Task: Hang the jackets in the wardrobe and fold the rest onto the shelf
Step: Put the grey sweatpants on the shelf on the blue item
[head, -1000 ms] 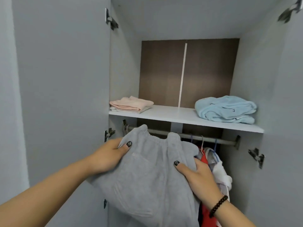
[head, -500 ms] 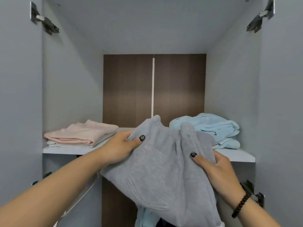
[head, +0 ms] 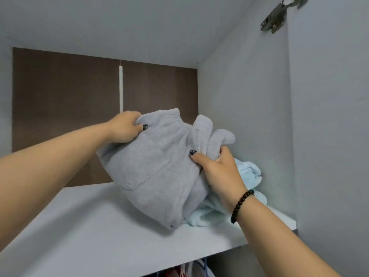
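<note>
Soft even light, faint shadows, slight blur, wide-angle edge distortion.

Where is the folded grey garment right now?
In the head view the grey garment is held in both hands over the right part of the white shelf, its lower right part against the light blue garment by the right wall.

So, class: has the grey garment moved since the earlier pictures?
Yes. The grey garment has gone up from below the shelf onto it, against the blue pile.
</note>
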`<move>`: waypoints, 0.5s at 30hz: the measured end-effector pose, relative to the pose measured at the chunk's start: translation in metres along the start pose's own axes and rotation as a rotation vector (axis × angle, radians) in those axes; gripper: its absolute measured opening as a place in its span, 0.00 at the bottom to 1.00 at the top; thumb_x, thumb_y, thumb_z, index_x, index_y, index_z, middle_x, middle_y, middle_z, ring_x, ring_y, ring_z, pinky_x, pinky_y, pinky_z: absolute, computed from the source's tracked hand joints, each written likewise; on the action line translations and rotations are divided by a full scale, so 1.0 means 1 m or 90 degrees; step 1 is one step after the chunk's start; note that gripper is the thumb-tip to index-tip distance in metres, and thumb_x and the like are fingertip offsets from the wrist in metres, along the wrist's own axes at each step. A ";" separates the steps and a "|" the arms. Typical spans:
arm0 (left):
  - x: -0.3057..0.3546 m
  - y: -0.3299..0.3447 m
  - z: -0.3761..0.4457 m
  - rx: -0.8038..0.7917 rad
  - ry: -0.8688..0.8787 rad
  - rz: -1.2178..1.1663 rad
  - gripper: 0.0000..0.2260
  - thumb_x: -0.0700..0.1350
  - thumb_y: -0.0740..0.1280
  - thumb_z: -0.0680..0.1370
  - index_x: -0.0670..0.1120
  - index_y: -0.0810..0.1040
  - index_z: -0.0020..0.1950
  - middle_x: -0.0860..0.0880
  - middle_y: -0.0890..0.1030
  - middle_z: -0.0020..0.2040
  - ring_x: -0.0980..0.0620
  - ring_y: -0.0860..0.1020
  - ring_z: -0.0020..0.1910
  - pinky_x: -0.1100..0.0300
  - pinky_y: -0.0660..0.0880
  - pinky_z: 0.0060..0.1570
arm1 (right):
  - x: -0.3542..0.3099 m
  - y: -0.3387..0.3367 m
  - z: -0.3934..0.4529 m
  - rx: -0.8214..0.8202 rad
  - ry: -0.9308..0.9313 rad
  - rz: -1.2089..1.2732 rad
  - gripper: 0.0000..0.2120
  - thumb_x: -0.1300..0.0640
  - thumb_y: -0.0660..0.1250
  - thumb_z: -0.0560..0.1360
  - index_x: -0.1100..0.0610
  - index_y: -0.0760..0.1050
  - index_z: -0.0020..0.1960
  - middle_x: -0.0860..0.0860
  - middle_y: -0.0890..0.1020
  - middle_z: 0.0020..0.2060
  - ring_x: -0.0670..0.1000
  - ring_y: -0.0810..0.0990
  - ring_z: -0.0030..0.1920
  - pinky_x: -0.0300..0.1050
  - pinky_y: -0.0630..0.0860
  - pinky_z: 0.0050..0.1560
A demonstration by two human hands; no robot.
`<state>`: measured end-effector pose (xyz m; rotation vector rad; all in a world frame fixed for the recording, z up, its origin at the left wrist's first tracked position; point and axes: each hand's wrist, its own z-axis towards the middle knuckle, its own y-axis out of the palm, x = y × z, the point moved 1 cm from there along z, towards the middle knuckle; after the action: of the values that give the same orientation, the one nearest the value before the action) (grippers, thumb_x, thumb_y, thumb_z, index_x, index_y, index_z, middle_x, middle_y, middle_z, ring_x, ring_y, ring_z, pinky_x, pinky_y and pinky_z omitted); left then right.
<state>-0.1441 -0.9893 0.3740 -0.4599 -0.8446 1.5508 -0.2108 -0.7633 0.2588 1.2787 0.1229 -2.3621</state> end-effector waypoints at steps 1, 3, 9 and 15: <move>0.000 0.008 0.022 0.003 0.014 0.002 0.09 0.48 0.62 0.81 0.43 0.75 0.54 0.46 0.77 0.53 0.45 0.74 0.51 0.56 0.67 0.49 | 0.000 0.000 0.010 0.024 -0.003 -0.025 0.23 0.51 0.75 0.67 0.52 0.70 0.58 0.46 0.81 0.51 0.48 0.81 0.53 0.52 0.77 0.58; 0.007 0.025 0.061 0.005 0.042 0.005 0.10 0.48 0.62 0.81 0.42 0.75 0.56 0.44 0.77 0.55 0.45 0.73 0.52 0.56 0.67 0.49 | 0.002 -0.005 0.028 0.077 -0.010 -0.067 0.24 0.50 0.75 0.68 0.54 0.69 0.58 0.46 0.80 0.52 0.48 0.79 0.53 0.51 0.76 0.59; 0.033 0.126 0.115 -0.086 0.095 -0.036 0.11 0.48 0.63 0.80 0.45 0.72 0.60 0.42 0.77 0.60 0.45 0.74 0.53 0.55 0.70 0.52 | 0.024 -0.042 0.032 0.135 0.083 -0.146 0.32 0.41 0.76 0.60 0.55 0.73 0.57 0.48 0.83 0.50 0.50 0.82 0.51 0.51 0.80 0.52; 0.062 0.169 0.111 -0.255 0.183 -0.005 0.25 0.55 0.53 0.83 0.48 0.56 0.78 0.46 0.64 0.76 0.46 0.65 0.73 0.57 0.61 0.69 | -0.023 -0.079 0.029 0.165 0.095 -0.336 0.17 0.54 0.68 0.74 0.59 0.69 0.59 0.53 0.82 0.39 0.54 0.84 0.33 0.46 0.81 0.35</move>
<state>-0.3485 -0.9538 0.3337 -0.9436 -0.9289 1.2680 -0.2560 -0.6927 0.2833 1.7189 0.2309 -2.7871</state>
